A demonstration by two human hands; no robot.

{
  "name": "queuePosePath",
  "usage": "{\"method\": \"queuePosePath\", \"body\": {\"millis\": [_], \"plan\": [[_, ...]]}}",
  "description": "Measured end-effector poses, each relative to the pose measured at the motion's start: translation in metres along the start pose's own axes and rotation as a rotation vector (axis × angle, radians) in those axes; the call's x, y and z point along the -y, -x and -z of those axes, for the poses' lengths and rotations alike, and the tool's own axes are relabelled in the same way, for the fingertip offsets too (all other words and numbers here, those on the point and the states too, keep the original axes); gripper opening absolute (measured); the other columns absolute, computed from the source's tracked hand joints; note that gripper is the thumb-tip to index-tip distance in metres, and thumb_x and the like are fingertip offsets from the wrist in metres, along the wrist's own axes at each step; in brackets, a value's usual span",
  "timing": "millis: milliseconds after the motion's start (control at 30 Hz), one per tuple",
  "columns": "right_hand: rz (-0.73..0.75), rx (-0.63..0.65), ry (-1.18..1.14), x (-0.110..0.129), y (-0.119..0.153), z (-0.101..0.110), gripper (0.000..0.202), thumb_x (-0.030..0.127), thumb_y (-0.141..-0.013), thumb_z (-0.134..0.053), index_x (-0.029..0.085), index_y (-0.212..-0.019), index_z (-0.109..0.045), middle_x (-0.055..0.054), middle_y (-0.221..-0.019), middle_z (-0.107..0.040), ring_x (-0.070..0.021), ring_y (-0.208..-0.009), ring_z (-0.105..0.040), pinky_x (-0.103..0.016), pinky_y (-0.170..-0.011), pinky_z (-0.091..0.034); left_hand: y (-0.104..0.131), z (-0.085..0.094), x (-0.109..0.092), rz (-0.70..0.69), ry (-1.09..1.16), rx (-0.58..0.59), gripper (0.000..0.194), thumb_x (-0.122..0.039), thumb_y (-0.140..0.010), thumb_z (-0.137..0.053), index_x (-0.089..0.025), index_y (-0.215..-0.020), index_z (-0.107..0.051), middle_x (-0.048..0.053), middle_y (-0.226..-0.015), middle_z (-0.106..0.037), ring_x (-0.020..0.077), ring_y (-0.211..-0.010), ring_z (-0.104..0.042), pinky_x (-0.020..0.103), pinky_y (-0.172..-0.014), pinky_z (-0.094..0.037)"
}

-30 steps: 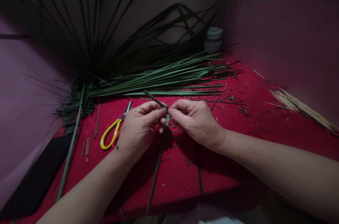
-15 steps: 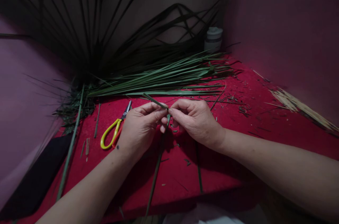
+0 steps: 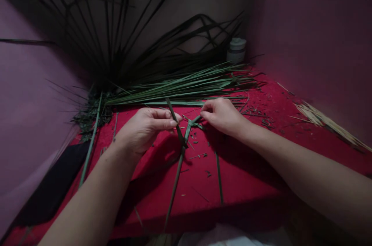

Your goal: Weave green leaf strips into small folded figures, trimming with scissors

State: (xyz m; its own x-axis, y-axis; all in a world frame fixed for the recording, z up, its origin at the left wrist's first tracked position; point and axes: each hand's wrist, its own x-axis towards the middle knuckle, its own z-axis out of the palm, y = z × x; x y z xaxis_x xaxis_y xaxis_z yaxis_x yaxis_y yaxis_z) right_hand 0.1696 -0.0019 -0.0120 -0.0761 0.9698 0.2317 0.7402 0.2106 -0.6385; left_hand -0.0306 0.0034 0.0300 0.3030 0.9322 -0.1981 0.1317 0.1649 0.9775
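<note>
Over the red cloth, my left hand [image 3: 148,127] pinches one green leaf strip [image 3: 175,118] between thumb and fingers. My right hand [image 3: 222,116], to its right, has thumb and finger closed on another end of the folded leaf piece [image 3: 188,127]. Between the hands the strips cross and fold, joined to a long thin stem [image 3: 173,191] that slants down toward the table's front edge. Small leaf scraps lie on the cloth below.
Green leaves [image 3: 174,89] lie in a bundle across the back of the red table [image 3: 247,195]. A white lidded container [image 3: 236,50] stands behind. Pale sticks [image 3: 328,123] are at right, a dark flat object [image 3: 55,184] at left.
My hands have moved apart, spreading the folded strips between them. The view has shifted slightly, and the yellow-handled scissors are now hidden behind my left hand and forearm.
</note>
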Motion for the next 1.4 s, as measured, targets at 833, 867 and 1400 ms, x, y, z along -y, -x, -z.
{"method": "queuePosePath", "body": {"millis": [833, 867, 1400], "plan": [[-0.375, 0.466, -1.273, 0.013, 0.015, -0.014, 0.013, 0.018, -0.066, -0.067, 0.007, -0.072, -0.064, -0.005, -0.062, -0.063, -0.0112, -0.05, -0.058, -0.023, -0.047, -0.048, -0.011, -0.008, 0.024, -0.017, 0.091, 0.177, 0.008, -0.017, -0.061, -0.071, -0.01, -0.063, -0.067, 0.004, -0.057, -0.063, 0.0157, -0.06, -0.06, 0.027, -0.064, -0.046], [-0.401, 0.47, -1.296, 0.012, 0.013, -0.014, 0.012, 0.016, -0.065, -0.067, 0.007, -0.071, -0.064, -0.005, -0.061, -0.063, -0.0119, -0.05, -0.059, -0.023, -0.048, -0.049, -0.011, -0.008, 0.024, -0.027, 0.097, 0.187, 0.008, -0.017, -0.062, -0.071, -0.01, -0.063, -0.067, 0.003, -0.057, -0.062, 0.0159, -0.061, -0.06, 0.027, -0.065, -0.045], [-0.221, 0.074, -1.239, 0.027, 0.012, -0.009, 0.019, 0.015, -0.057, -0.072, 0.013, -0.071, -0.059, 0.003, -0.048, -0.057, -0.0108, -0.04, -0.052, -0.023, -0.04, -0.044, -0.008, -0.005, 0.008, -0.345, 0.168, -0.435, 0.01, -0.015, -0.063, -0.068, -0.012, -0.066, -0.06, -0.002, -0.057, -0.06, 0.0094, -0.048, -0.056, 0.019, -0.043, -0.043]]}}
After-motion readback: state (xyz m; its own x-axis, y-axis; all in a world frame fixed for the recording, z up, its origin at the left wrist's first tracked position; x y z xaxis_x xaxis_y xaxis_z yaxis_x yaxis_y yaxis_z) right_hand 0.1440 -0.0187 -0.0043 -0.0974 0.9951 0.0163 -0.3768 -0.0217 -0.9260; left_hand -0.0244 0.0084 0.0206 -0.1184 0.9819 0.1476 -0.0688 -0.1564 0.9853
